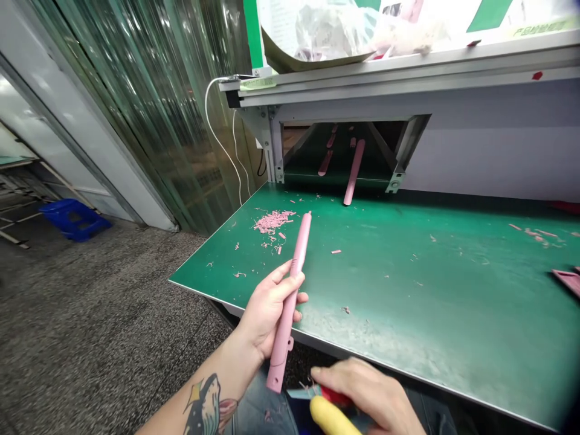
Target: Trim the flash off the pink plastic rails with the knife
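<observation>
My left hand (272, 302) is closed around the middle of a long, slim pink plastic piece (299, 241). That piece slants up and away over the table's front edge, with a narrow tip at its far end. A small side tab and a hole show near its lower end. Below and to the right, my right hand (369, 393) grips a red-handled knife (333, 397), its pale blade pointing left near the piece's lower end, apart from it. A rounded yellow cover (333, 417) lies by that hand, seemingly over the thumb. Pink shavings cling by the blade.
Pink scraps (273, 222) are heaped on the green table (408, 272) at the left. Another long pink piece (354, 172) lies at the chute opening, with smaller pink parts behind. A shelf (385, 75) with plastic bags overhangs the back. A blue stool (75, 219) stands left.
</observation>
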The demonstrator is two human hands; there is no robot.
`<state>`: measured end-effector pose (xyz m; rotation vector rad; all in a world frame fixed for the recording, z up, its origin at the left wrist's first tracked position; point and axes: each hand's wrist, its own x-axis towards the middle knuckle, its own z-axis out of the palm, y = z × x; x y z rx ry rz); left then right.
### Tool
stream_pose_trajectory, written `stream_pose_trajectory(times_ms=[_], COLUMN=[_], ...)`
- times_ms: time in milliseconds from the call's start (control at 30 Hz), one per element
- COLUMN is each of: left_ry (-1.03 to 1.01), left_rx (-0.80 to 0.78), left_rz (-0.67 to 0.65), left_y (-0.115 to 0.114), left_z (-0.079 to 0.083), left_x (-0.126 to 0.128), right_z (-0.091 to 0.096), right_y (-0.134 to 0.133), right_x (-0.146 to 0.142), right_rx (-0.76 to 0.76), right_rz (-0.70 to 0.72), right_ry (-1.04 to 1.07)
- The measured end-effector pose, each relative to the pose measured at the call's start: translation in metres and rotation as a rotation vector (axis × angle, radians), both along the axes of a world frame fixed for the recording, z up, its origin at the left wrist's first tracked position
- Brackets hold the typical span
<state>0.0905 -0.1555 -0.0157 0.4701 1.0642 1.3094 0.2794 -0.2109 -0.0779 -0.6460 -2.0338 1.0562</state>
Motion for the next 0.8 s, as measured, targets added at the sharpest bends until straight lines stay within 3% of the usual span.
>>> stream_pose_trajectory(times_ms=[100, 200, 367, 500, 533, 600, 700, 800], left_ry=[0.102, 0.159, 0.208, 0.224, 0.225, 0.224, 0.202, 0.123], left_rx=[0.013, 0.019, 0.021, 0.031, 0.038, 0.068, 0.127, 0.137], left_rz=[-0.053, -0.102, -0.140, -0.118, -0.109, -0.081, -0.030, -0.070], left_y=[0.001, -0.001, -0.004, -0.004, -0.004, -0.003, -0.003, -0.006], left_z=[0.005, 0.005, 0.000, -0.001, -0.001, -0.001, 0.000, -0.002], left_x=[0.005, 0.010, 0.015, 0.015, 0.016, 0.018, 0.028, 0.042], right_z=[0.015, 0.022, 0.019, 0.012, 0.012, 0.013, 0.019, 0.026], right_y=[0.012, 0.013, 0.008, 0.003, 0.003, 0.006, 0.018, 0.032], right_x=[-0.004, -0.007, -0.005, -0.003, -0.005, -0.013, -0.028, -0.036], right_rx=[0.210, 0.267, 0.358, 0.400, 0.320, 0.020, -0.479, -0.669], right_rz=[-0.046, -0.099, -0.189, -0.383, -0.434, -0.467, -0.367, -0.342], right_ry=[-0.051, -0.144, -0.180, -0.077, -0.022, 0.093, 0.270, 0.464])
